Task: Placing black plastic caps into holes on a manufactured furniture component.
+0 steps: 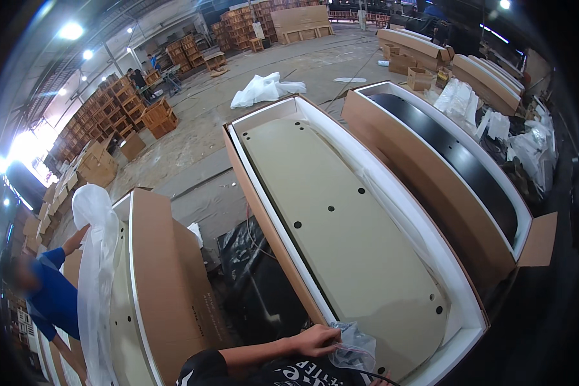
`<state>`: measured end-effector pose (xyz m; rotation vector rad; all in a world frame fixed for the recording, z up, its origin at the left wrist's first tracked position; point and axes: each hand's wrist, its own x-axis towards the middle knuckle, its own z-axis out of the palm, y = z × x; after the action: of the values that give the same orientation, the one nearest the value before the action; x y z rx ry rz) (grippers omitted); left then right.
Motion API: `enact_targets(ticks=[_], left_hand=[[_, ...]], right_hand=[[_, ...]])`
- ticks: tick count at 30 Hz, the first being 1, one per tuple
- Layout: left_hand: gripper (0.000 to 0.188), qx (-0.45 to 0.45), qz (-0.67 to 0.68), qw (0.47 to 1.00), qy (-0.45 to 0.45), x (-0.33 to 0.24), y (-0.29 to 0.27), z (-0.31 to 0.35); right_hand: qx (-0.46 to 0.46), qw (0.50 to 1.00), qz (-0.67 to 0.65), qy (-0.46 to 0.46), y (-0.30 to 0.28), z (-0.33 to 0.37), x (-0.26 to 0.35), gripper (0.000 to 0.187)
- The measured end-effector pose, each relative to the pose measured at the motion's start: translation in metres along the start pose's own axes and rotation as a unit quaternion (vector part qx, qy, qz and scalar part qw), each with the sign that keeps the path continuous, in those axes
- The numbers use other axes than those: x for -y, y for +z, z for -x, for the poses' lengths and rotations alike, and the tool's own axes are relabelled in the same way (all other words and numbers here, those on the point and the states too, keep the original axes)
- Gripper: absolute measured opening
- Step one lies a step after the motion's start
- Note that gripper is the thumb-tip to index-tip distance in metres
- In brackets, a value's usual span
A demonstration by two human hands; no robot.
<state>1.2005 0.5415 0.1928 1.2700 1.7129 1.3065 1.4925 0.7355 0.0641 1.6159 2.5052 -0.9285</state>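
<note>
My left hand (318,341) is closed, its fingers pinching the edge of a clear plastic bag (356,354). The bag lies over the near end of a long beige panel (341,257) with rounded corners and several dark holes. That panel rests in an open cardboard box (237,164) lined with white foam, and thin plastic wrap (392,206) runs along its right side. Of my right hand (381,381) only a bit shows at the lower edge, beside a thin dark cord; its fingers are mostly hidden. What the bag contains is too unclear to tell.
On the right stands another foam-lined box (424,186) with a black panel (450,148). A co-worker in blue (51,296) handles white wrap (96,257) over a box (167,276) on the left. Black sheeting (257,276) lies between boxes; crumpled plastic (264,90) lies beyond.
</note>
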Motion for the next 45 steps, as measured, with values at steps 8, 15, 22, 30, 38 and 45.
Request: enact_targets(ticks=[8, 15, 22, 30, 38, 45], left_hand=[[0.02, 0.009, -0.006, 1.0, -0.016, -0.004, -0.002, 0.0], [0.019, 0.014, -0.002, 1.0, -0.021, -0.006, -0.002, -0.001], [0.017, 0.022, -0.007, 0.999, -0.044, -0.002, -0.002, -0.001], [0.02, 0.011, -0.001, 1.0, -0.018, -0.006, -0.001, -0.005], [0.017, 0.008, -0.015, 0.999, -0.033, -0.001, -0.002, -0.006], [0.015, -0.004, -0.031, 0.999, -0.017, -0.002, -0.001, -0.008]], right_hand=[[-0.016, 1.0, -0.005, -0.006, 0.006, 0.007, -0.003, 0.051], [-0.047, 0.999, -0.009, -0.01, 0.01, 0.015, -0.005, 0.052], [-0.016, 0.996, -0.048, 0.067, 0.014, 0.024, -0.007, 0.05], [-0.04, 0.998, 0.023, -0.042, 0.016, 0.022, -0.008, 0.045], [-0.092, 0.995, -0.009, -0.046, 0.002, 0.023, 0.011, 0.049], [-0.086, 0.995, -0.051, -0.013, -0.005, 0.026, 0.023, 0.045]])
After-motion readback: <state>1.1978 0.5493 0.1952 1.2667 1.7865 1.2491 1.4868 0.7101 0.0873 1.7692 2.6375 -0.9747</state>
